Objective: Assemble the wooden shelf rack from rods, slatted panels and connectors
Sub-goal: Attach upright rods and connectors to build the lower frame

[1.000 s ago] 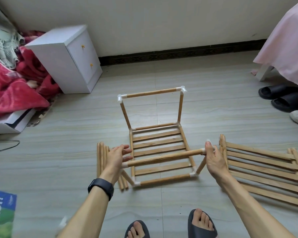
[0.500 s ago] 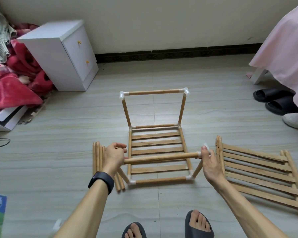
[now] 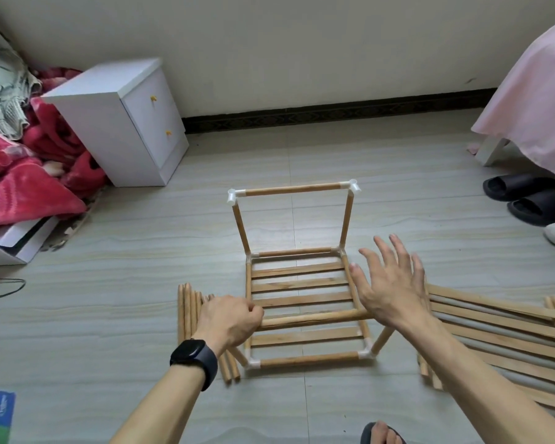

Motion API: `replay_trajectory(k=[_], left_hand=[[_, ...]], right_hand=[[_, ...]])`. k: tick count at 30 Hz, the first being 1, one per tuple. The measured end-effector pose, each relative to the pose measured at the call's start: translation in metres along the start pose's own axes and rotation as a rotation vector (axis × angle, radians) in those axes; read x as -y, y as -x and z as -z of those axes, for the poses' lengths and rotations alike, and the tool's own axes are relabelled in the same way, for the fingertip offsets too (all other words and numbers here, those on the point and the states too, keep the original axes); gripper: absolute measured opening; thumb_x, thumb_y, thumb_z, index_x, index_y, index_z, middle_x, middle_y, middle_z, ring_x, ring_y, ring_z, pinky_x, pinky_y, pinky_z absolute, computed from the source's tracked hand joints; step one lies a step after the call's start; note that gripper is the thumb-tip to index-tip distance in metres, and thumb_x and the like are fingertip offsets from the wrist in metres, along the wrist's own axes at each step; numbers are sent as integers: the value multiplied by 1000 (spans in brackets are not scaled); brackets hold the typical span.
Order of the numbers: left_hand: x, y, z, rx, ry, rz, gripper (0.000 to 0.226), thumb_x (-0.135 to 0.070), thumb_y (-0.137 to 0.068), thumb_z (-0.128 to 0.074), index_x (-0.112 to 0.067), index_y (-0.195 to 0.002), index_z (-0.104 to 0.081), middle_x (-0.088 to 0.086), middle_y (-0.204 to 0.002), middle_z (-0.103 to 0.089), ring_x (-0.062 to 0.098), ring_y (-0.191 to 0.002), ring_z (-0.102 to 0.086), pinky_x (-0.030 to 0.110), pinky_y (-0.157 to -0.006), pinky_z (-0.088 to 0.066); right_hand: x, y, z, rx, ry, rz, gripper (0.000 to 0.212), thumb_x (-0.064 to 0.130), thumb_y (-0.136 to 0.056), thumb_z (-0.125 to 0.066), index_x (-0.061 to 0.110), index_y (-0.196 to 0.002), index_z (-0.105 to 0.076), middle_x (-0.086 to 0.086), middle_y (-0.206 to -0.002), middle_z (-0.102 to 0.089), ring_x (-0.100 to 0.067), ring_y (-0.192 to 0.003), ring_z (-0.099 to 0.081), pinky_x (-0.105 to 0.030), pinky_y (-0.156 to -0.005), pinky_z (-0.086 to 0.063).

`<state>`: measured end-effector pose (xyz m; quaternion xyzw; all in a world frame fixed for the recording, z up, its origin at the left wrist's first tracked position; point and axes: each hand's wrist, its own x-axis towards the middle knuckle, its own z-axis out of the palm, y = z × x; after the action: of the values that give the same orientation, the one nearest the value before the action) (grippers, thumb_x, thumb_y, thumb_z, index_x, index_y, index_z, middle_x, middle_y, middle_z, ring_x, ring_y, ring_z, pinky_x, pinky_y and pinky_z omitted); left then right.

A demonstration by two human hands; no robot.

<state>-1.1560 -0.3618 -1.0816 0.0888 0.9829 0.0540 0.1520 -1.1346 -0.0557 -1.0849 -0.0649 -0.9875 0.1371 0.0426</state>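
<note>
The partly built rack (image 3: 297,283) stands on the floor in front of me: a slatted panel at the bottom, upright rods with white connectors (image 3: 353,186) and a far top rod. My left hand (image 3: 229,320) grips the left end of the near top rod (image 3: 311,318). My right hand (image 3: 390,283) hovers above that rod's right end with fingers spread, holding nothing. A bundle of loose rods (image 3: 189,307) lies left of the rack. Spare slatted panels (image 3: 500,334) lie stacked to the right.
A white bedside cabinet (image 3: 122,120) stands at the back left beside red bedding (image 3: 23,184). Black slippers (image 3: 526,197) and a pink cloth (image 3: 539,97) are at the right. My foot in a sandal (image 3: 382,432) is at the bottom edge.
My right hand has let go of the rod's right end and lifted up and away with fingers spread. My left hand has closed round the left end and stays there.
</note>
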Motion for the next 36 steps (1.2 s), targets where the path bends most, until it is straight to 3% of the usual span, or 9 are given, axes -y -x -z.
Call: replay_trajectory(k=[7,11,15,19,23,26,28,32,36], left_hand=[[-1,9,-5,9,3,-11,35,-48,-86,-38,-28,-72,-64,-10,-60,-59,5,-60,-55,25,-56,-36],[-2,10,-2,3,17,-5,37,-50,-88,-37,-28,-77,-66,-8,-66,-63,7,-63,-56,25,-56,-37],[-3,6,1,-20,15,-1,30,-47,-89,-40,-30,-74,-59,-10,-65,-58,5,-61,-49,26,-54,-30],[-1,2,-2,-6,45,-13,29,-48,-91,-42,-32,-74,-59,-10,-65,-59,5,-61,-51,26,-53,-31],[-1,1,-3,-48,59,13,34,-46,-93,-39,-29,-68,-54,-10,-62,-57,7,-57,-49,26,-52,-31],[-17,0,-1,-88,323,39,28,-40,-99,-43,-29,-82,-62,-10,-75,-66,12,-73,-60,31,-65,-50],[-35,3,0,-92,576,1,20,-38,-102,-47,-29,-103,-65,-11,-95,-68,11,-91,-63,33,-81,-53],[-68,14,2,93,1213,25,18,-29,-102,-54,-23,-119,-60,1,-123,-62,17,-114,-59,32,-95,-48],[-89,24,-3,259,1462,61,41,-37,-86,-66,-20,-124,-62,6,-120,-68,23,-114,-65,46,-108,-45]], right_hand=[[-12,14,-25,174,82,-27,70,63,-92,-12,34,-129,-63,8,-149,-53,-17,-152,-19,-50,-119,-15],[-4,13,-11,224,50,-31,62,60,-99,-16,33,-132,-60,5,-152,-50,-19,-154,-14,-53,-121,-14],[5,22,-4,-14,31,-23,64,60,-98,-15,29,-134,-59,-3,-159,-40,-22,-155,-11,-56,-121,-6],[7,43,-18,136,111,-82,75,63,-95,-4,34,-125,-67,4,-151,-51,-20,-151,-20,-53,-118,-6],[5,31,-23,37,111,-73,70,59,-92,-8,34,-109,-72,2,-144,-57,-21,-149,-25,-52,-116,-9],[4,10,-20,-42,80,-125,51,51,-101,-15,36,-125,-58,-8,-162,-29,-26,-154,-5,-58,-118,5],[4,1,-13,-103,28,-244,48,51,-104,-24,29,-143,-41,-12,-165,-11,-27,-154,2,-62,-119,-1],[16,19,-3,-117,-226,-365,75,65,-96,-39,22,-155,-19,-15,-167,-3,-31,-153,-3,-60,-121,-12],[35,70,-1,23,-483,-360,103,84,-84,-40,20,-159,-9,-12,-168,-13,-33,-152,-19,-53,-119,-25]])
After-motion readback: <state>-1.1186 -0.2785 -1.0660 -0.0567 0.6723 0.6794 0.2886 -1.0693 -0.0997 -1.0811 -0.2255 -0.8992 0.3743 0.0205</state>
